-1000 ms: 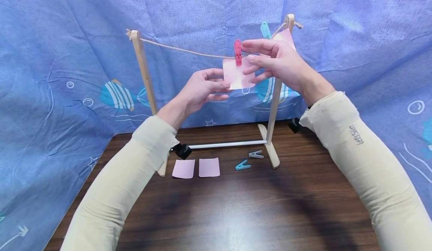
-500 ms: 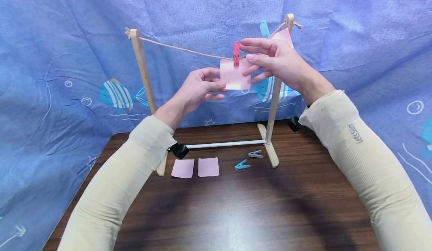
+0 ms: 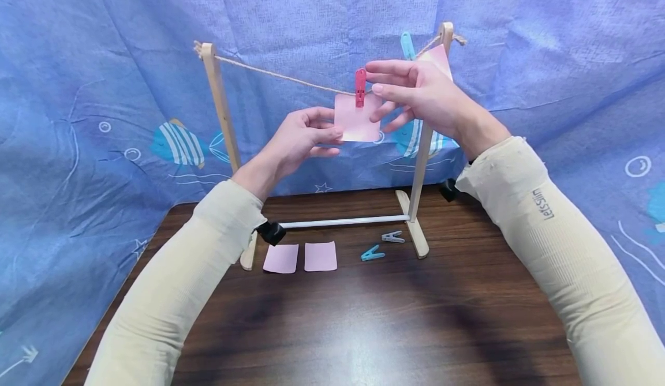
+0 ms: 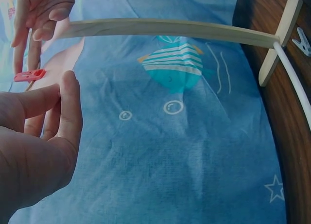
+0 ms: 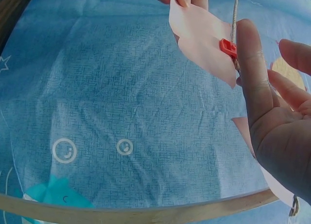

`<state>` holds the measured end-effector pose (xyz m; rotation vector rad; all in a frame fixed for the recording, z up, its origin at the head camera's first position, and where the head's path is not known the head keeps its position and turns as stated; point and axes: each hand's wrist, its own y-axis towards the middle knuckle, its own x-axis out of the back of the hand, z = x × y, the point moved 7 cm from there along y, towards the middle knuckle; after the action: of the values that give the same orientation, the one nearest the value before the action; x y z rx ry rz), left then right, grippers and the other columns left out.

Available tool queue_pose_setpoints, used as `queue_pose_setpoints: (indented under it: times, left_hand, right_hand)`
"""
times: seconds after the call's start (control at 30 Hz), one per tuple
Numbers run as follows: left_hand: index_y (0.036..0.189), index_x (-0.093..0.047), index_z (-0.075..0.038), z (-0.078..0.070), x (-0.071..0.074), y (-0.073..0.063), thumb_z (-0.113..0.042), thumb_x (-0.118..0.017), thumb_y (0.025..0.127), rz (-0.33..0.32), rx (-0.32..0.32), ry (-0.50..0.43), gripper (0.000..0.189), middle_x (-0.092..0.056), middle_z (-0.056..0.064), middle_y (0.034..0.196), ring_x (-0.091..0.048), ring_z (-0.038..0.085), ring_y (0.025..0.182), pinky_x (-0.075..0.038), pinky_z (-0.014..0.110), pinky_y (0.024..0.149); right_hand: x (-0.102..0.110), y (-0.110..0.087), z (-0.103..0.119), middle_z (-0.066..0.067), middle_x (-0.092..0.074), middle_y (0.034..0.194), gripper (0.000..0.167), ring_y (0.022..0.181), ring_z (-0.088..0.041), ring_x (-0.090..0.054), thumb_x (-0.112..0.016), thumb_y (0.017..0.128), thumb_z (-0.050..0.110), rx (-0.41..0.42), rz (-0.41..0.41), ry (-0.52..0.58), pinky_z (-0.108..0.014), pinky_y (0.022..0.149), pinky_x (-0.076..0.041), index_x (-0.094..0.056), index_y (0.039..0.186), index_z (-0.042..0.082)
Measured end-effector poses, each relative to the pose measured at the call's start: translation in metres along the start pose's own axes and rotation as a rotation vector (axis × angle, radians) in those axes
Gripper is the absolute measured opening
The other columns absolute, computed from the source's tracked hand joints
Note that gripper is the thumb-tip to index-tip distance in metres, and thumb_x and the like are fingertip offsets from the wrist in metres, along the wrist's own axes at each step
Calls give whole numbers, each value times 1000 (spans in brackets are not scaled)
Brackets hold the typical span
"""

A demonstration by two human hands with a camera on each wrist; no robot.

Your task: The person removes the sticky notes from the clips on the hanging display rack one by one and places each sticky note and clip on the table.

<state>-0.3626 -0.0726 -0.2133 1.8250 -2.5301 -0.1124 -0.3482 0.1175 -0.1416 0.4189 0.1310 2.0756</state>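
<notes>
Near the middle of the sagging rope (image 3: 280, 75), a red clothespin (image 3: 361, 87) stands upright, clipped over the top edge of a square pink paper (image 3: 355, 123). My left hand (image 3: 298, 141) pinches the paper's lower left edge between thumb and fingers. To the right of the clothespin is my right hand (image 3: 428, 94), its fingers spread and fairly straight. Its fingertips lie close to the clothespin and the paper's right edge; whether they touch is hard to tell. In the right wrist view, the thumb partly covers the rope beside the red clothespin (image 5: 227, 47).
Another pink paper (image 3: 439, 60) hangs at the rope's right end under a blue clothespin (image 3: 407, 45). Two pink papers (image 3: 320, 257) lie flat on the dark wooden table (image 3: 312, 328). A blue clothespin (image 3: 372, 253) and a grey one lie near the wooden stand's right foot (image 3: 418, 236).
The red clothespin and its pink paper have shifted slightly left and down, the rope sagging with them. Both hands have drifted a little left too.
</notes>
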Motion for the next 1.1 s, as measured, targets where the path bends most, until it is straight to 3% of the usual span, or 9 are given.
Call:
queue_pose_setpoints:
  times: [0.3,0.57,0.8,0.93,1.1]
  left_hand:
    - [125,-64,-1,-7,0,-3,-1,-68,96,6,-17,38,29,-67,12,105,-70,29,96,-62,37,78]
    - [127,-64,-2,-4,1,-6,-2,-68,96,6,0,57,32,-68,14,112,-70,28,99,-62,37,79]
    - [129,-63,-2,-1,3,-5,-2,-68,96,22,15,36,33,-67,14,112,-69,26,96,-62,38,80]
    - [128,-63,-2,-3,6,-6,-1,-68,96,31,6,23,33,-67,15,115,-70,25,95,-62,38,81]
    - [129,-63,-3,-8,8,-7,-2,-69,95,39,-13,30,34,-67,15,117,-69,26,97,-61,38,83]
  right_hand:
    - [-4,3,5,-14,-44,156,69,86,-26,-74,-65,100,13,-76,-17,59,-37,66,-62,-31,159,8]
    - [-13,10,-1,-15,-47,153,74,81,-24,-75,-68,98,11,-110,-21,116,-36,63,-62,-27,160,8]
    - [-9,12,-4,-16,-63,136,65,70,-24,-73,-75,93,10,-45,-109,189,-33,54,-60,-46,151,6]
    - [-7,13,-1,-14,-70,123,55,69,-24,-72,-78,90,11,-12,-136,156,-32,52,-60,-58,141,4]
    - [-8,13,3,-15,-71,120,50,70,-25,-72,-79,90,12,3,-140,111,-32,54,-60,-62,135,5]
